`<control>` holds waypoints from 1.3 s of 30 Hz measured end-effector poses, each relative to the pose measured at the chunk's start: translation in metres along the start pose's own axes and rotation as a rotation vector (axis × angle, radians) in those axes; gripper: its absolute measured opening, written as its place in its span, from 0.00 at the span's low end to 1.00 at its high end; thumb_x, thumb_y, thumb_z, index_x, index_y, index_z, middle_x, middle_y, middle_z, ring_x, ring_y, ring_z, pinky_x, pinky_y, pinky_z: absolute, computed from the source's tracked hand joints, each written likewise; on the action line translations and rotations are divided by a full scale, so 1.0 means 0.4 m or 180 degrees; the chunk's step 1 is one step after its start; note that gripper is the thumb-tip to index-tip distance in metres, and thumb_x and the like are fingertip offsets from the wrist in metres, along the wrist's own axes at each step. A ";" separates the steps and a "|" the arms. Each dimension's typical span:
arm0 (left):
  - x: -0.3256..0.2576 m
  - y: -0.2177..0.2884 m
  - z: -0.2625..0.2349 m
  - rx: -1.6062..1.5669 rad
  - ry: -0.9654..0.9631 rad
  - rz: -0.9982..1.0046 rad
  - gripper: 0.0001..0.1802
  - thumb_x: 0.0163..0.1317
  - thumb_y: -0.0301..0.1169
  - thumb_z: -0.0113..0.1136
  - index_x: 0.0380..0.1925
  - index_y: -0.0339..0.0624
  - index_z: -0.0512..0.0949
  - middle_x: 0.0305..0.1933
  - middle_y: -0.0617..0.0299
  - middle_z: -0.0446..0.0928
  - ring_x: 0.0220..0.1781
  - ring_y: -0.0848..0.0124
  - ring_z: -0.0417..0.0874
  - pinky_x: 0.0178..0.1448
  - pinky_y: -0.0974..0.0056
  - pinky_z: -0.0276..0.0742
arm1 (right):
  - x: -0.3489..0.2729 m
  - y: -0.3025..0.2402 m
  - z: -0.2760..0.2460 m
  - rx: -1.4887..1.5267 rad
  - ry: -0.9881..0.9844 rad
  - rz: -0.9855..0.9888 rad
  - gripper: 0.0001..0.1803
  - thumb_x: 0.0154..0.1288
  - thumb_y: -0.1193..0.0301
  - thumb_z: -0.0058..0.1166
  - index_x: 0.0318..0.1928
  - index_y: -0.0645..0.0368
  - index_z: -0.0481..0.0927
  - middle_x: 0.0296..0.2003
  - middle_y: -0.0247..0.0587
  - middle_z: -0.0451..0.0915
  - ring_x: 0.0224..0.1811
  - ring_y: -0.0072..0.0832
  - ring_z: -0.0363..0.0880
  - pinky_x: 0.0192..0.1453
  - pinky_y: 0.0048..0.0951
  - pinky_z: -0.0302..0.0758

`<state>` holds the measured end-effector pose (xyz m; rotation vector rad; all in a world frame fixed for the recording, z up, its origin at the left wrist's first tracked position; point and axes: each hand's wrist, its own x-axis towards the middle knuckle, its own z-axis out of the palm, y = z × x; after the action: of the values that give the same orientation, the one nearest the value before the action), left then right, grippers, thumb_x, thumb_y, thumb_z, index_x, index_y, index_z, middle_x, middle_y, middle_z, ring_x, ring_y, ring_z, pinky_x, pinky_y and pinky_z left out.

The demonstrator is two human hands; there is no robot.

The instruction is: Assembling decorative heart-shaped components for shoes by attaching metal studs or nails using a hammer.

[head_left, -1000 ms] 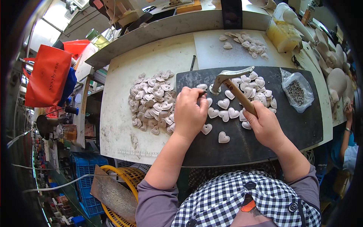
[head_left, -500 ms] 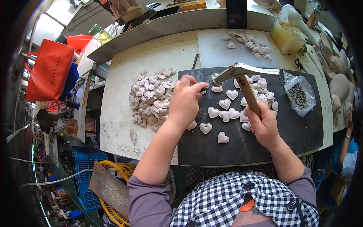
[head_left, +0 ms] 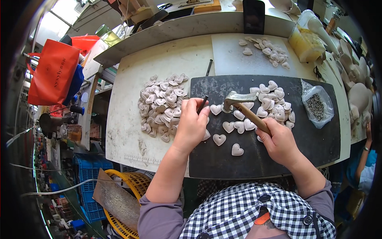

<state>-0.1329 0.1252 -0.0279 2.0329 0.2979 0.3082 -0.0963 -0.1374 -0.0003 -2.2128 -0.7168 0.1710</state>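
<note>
My right hand is closed round the wooden handle of a hammer, whose metal head hangs low over a dark board. Pinched in my left hand, a thin black rod tilts upward at the board's left edge. Between the hands lie several padded pale pink hearts, among them one heart nearest me and another beside the hammer head. A heap of hearts lies left of my left hand. A smaller pile is beyond my right hand.
At the board's right, a clear plastic bag holds small metal bits. More hearts rest on a white sheet at the back, near a yellowed container. A black bolt-like pin lies behind the board. A yellow basket stands below left.
The hammer has come down, its head lower and its handle flatter. My left hand has moved down and slightly left, the black rod now pointing up. The whole view has shifted slightly.
</note>
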 end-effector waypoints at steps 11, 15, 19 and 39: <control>0.022 0.013 0.034 -0.0537 0.0290 -0.0071 0.04 0.69 0.23 0.58 0.41 0.35 0.78 0.35 0.60 0.82 0.35 0.74 0.85 0.40 0.70 0.83 | 0.031 -0.054 0.017 -0.1041 -0.0652 0.0313 0.11 0.71 0.66 0.52 0.40 0.61 0.69 0.30 0.50 0.81 0.32 0.49 0.83 0.35 0.48 0.78; 0.021 0.017 0.036 -0.0386 0.0182 0.0013 0.05 0.71 0.24 0.55 0.41 0.34 0.77 0.36 0.59 0.83 0.35 0.73 0.86 0.40 0.69 0.83 | 0.023 -0.048 0.023 -0.1020 -0.0640 0.0361 0.11 0.71 0.67 0.52 0.40 0.62 0.68 0.30 0.51 0.81 0.33 0.49 0.83 0.34 0.47 0.78; 0.017 -0.005 0.042 -0.0452 0.0353 0.0005 0.05 0.71 0.24 0.53 0.40 0.34 0.77 0.34 0.57 0.82 0.33 0.70 0.86 0.38 0.66 0.82 | 0.023 -0.048 0.026 -0.0959 -0.0631 0.0358 0.11 0.71 0.67 0.52 0.41 0.62 0.68 0.31 0.51 0.81 0.33 0.49 0.83 0.34 0.47 0.78; 0.009 -0.014 0.066 0.0286 0.0603 0.0445 0.02 0.67 0.24 0.55 0.37 0.39 0.77 0.31 0.56 0.83 0.32 0.62 0.87 0.35 0.60 0.79 | 0.022 -0.059 0.025 -0.1032 -0.0613 0.0362 0.11 0.72 0.68 0.52 0.40 0.63 0.68 0.30 0.52 0.81 0.33 0.49 0.83 0.35 0.46 0.79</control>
<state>-0.1211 0.1072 -0.0447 2.1209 0.2909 0.5858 -0.1026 -0.1134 0.0107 -2.5743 -0.7663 0.3502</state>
